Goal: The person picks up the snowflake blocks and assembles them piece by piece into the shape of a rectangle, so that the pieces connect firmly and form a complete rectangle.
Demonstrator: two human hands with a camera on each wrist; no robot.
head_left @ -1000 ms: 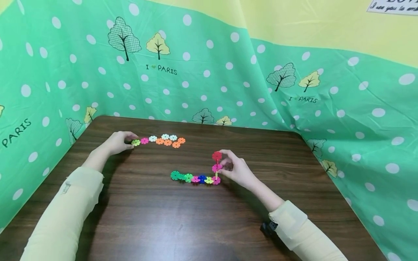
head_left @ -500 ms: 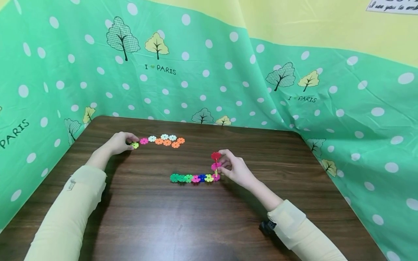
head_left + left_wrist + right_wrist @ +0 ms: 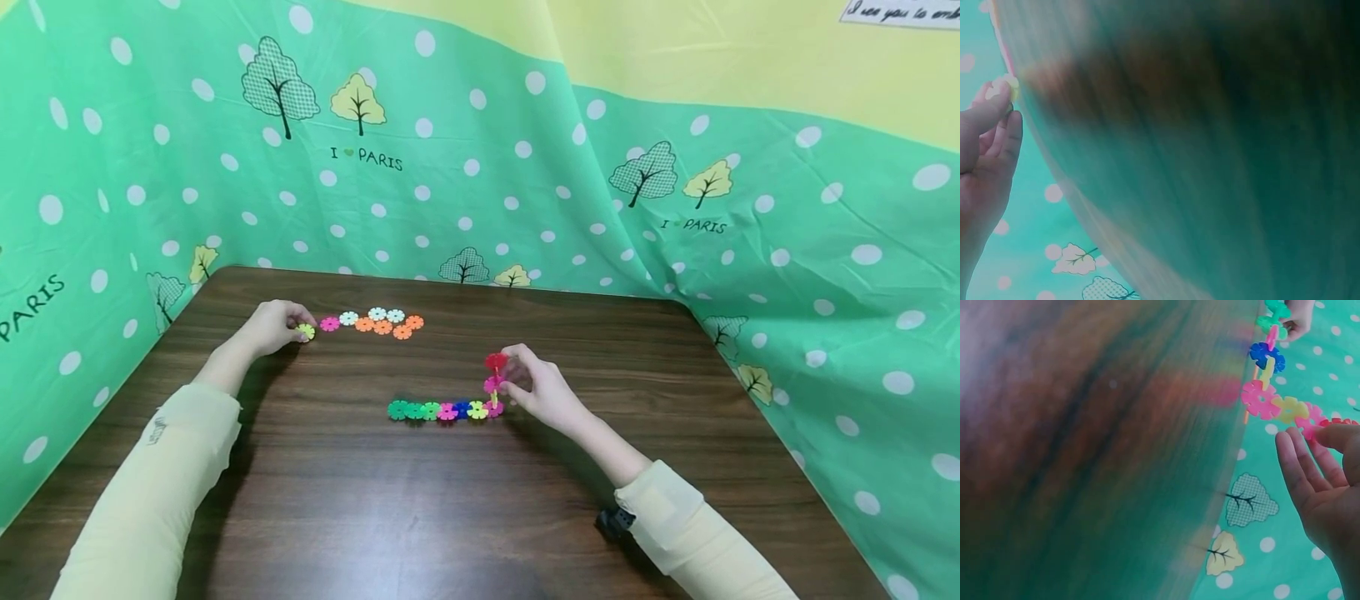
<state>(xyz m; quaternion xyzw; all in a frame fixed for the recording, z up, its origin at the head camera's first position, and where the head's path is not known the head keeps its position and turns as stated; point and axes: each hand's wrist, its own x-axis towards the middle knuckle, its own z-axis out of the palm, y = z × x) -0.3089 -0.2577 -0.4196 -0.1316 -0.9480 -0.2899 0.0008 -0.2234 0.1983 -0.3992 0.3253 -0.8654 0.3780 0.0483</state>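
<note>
My left hand (image 3: pixel 272 327) pinches a yellow-green flower-shaped snowflake disc (image 3: pixel 307 332) between thumb and fingers; the left wrist view shows the same disc (image 3: pixel 1012 85) at the fingertips. My right hand (image 3: pixel 546 390) grips a chain of interlocked snowflake discs near its upright end. That end has a red disc (image 3: pixel 495 361) on top and a pink disc (image 3: pixel 492 384) below it. The long arm of the chain runs left through yellow, blue (image 3: pixel 462 410), pink and green discs. In the right wrist view, thumb and fingers hold the chain at a pink disc (image 3: pixel 1311 420).
Loose discs lie on the brown wooden table (image 3: pixel 420 517), right of my left hand: one pink disc (image 3: pixel 330 324), several white discs (image 3: pixel 377 314) and several orange discs (image 3: pixel 383 327). A green dotted cloth (image 3: pixel 420 167) hangs behind and beside the table.
My left hand has drawn the yellow-green disc slightly left, apart from the pink disc beside it. The green end of the chain sits a little lower and further left. My right hand has barely moved.
</note>
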